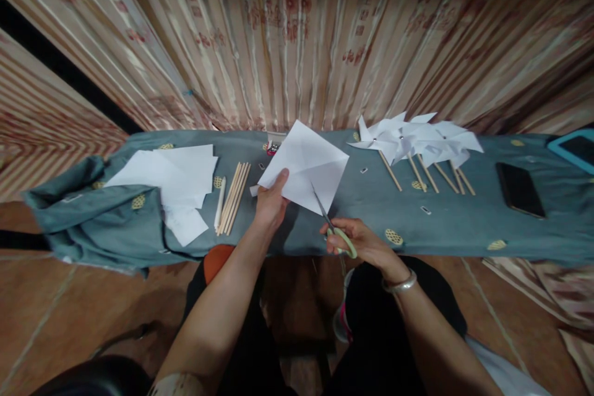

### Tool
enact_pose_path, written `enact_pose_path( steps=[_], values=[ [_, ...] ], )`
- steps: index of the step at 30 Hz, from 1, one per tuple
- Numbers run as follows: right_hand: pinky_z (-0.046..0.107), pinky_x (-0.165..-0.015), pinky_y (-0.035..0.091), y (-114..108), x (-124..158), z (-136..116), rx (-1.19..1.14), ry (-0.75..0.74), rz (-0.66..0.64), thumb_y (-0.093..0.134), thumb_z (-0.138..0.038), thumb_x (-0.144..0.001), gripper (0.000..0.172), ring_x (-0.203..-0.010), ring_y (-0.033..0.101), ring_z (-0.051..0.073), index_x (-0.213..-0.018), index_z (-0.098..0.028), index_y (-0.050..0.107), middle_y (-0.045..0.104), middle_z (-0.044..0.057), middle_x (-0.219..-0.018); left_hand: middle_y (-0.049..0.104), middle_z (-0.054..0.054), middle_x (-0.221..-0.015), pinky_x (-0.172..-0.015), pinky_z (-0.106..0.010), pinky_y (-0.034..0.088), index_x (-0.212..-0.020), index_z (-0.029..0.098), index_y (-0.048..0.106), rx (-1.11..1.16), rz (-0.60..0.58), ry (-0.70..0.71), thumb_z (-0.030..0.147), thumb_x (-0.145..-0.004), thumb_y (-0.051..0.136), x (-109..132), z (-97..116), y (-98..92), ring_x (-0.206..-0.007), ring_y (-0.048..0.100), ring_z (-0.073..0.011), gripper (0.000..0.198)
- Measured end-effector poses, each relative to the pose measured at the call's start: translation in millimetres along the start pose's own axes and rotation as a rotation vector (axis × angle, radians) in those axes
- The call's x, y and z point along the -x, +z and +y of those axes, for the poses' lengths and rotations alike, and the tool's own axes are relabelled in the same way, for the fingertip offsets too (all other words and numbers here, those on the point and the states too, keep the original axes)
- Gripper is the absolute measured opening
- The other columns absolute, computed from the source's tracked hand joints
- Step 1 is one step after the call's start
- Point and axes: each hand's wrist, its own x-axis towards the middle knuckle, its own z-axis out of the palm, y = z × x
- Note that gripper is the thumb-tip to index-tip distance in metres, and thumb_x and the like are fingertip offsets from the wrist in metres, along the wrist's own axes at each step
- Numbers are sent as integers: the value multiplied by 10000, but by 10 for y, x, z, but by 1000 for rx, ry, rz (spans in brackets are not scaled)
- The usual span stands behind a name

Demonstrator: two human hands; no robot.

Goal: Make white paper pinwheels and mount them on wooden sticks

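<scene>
My left hand (pixel 273 199) grips a white square sheet of paper (pixel 304 158) by its left edge, thumb on top. Faint crease lines cross the sheet, which is held up over the cloth-covered table. In my right hand (pixel 352 236) is a pair of scissors (pixel 341 236) with pale green handles, fingers in the loops. Its blades lie over the lower right part of the sheet, the tip pointing toward the middle. Whether the blades are cutting through the paper at this instant is hard to make out.
Paper pinwheels (pixel 422 139) on wooden sticks lie at the right, near a black phone (pixel 520 189) and a blue-framed device (pixel 575 148). Leftward are wooden sticks (pixel 234 198), a white stick-like item (pixel 219 204) and paper sheets (pixel 185 170). A small red item (pixel 272 149) sits behind. A curtain (pixel 297 43) hangs behind the table (pixel 394 210).
</scene>
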Motion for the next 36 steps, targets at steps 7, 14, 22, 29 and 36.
enact_pose_path(
  steps=[7, 14, 22, 29, 36],
  values=[
    [204, -496, 393, -182, 245, -59, 33, 61, -115, 783, -577, -650, 493, -514, 522, 78, -851, -151, 639, 623, -18, -610, 754, -100, -927, -831, -325, 577, -888, 104, 690, 10, 7, -26, 145, -653, 813, -40, 70, -26, -816, 715, -197, 268],
    [229, -520, 422, -330, 370, -98, 23, -136, 209, 762, -621, -639, 525, -537, 543, 109, -887, -168, 670, 644, 5, -623, 759, -63, -844, -838, -302, 560, -862, 118, 698, -21, -71, -56, 165, -595, 840, -30, 29, -46, -780, 711, -182, 306],
    [266, -550, 461, -513, 242, -57, -6, -406, 938, 832, -529, -550, 480, -560, 575, 140, -854, -204, 651, 648, -14, -636, 755, -72, -837, -731, -311, 541, -855, 116, 717, -160, -200, -135, 262, -470, 899, 54, -26, -75, -759, 695, -209, 450],
    [245, -492, 412, -485, 167, -56, 121, -378, 793, 838, -480, -543, 494, -545, 561, 134, -897, -198, 639, 646, -33, -625, 741, -55, -767, -697, -310, 517, -801, 110, 722, -282, -305, -194, 299, -445, 909, 104, -79, -87, -666, 654, -175, 444],
    [237, -499, 395, -398, 119, -45, 76, -337, 699, 828, -412, -529, 429, -490, 509, 105, -840, -196, 625, 628, -56, -565, 744, -53, -784, -716, -312, 519, -810, 114, 722, -321, -310, -169, 321, -474, 901, 71, -116, -119, -674, 660, -177, 433]
  ],
)
